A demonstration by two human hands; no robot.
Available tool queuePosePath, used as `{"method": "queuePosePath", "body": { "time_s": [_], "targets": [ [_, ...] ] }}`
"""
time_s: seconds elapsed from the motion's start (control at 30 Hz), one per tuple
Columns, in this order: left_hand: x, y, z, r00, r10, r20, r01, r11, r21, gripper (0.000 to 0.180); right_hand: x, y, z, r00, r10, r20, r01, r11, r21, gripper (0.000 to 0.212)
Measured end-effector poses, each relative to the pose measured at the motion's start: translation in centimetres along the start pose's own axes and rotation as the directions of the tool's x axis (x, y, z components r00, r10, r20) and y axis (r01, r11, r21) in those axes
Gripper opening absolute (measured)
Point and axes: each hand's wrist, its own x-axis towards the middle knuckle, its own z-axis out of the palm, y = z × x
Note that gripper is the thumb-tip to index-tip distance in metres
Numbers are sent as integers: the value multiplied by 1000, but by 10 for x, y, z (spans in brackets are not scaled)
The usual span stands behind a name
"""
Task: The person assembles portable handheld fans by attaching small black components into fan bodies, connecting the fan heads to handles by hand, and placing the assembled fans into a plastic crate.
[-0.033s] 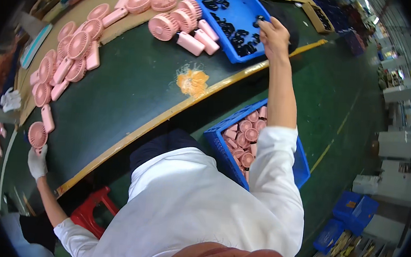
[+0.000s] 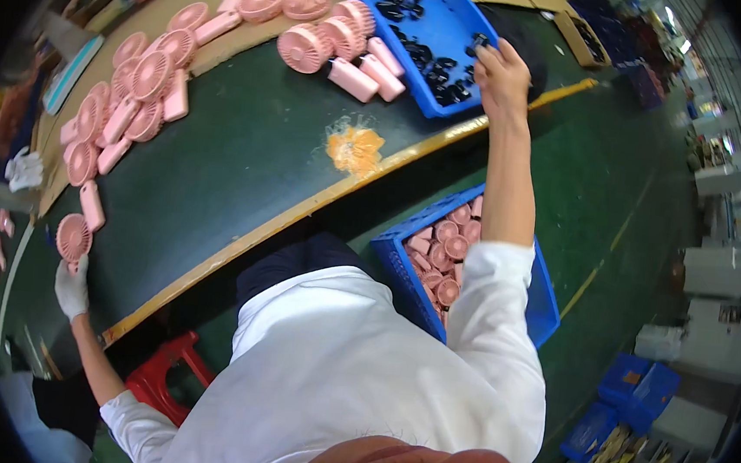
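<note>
My left hand (image 2: pixel 71 288), in a white glove, is closed around the handle of a pink handheld fan (image 2: pixel 74 238) near the table's left end. The fan's round head points away from me. At the right, my bare right hand (image 2: pixel 503 76) is over the right side of a blue tray (image 2: pixel 433 108), with thumb and fingers pinched on a small black part (image 2: pixel 478 43). Several more black parts (image 2: pixel 421 54) lie loose inside the tray. Pink fans (image 2: pixel 152 75) lie clustered along the table's far left side, and others (image 2: pixel 342 36) stand beside the tray.
A dark green table (image 2: pixel 219 163) with a yellowish edge spans in front of me. An orange patch (image 2: pixel 355 149) marks its surface. Below the edge, a blue crate (image 2: pixel 415 278) holds many pink fans. A red stool (image 2: pixel 169 377) stands at lower left, near another person's sleeve (image 2: pixel 30 414).
The whole view has shifted slightly to the right and down. My right hand has drawn back a little toward me with the black part. The left hand still holds the fan.
</note>
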Motion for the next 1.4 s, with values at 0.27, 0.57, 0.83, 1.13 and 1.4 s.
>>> {"method": "queuePosePath", "body": {
  "time_s": [0.27, 0.57, 0.83, 1.13, 1.4],
  "targets": [
    [-53, 45, 1, 984, -167, -62, 174, 977, 124, 61, -129, 35, 111, 899, -437, 23, 437, 896, -79, 17],
    [-54, 55, 1, 915, -393, -95, 400, 914, 65, 68, -163, 46, 161, 623, -720, 306, 752, 443, -487, 25],
    [-77, 52, 40, 964, -266, -4, -61, -207, -976, 34, -182, 61, 186, 765, -613, 199, 638, 679, -364, 24],
    [-113, 254, 27, 986, 50, 157, 155, 41, -987, 47, -237, 67, 239, 914, -232, 333, 318, 919, -232, 13],
    [-96, 279, 69, 963, 261, -59, -136, 287, -948, 36, -239, 98, 282, 957, 20, 290, -68, 985, 157, 15]
  ]
}}
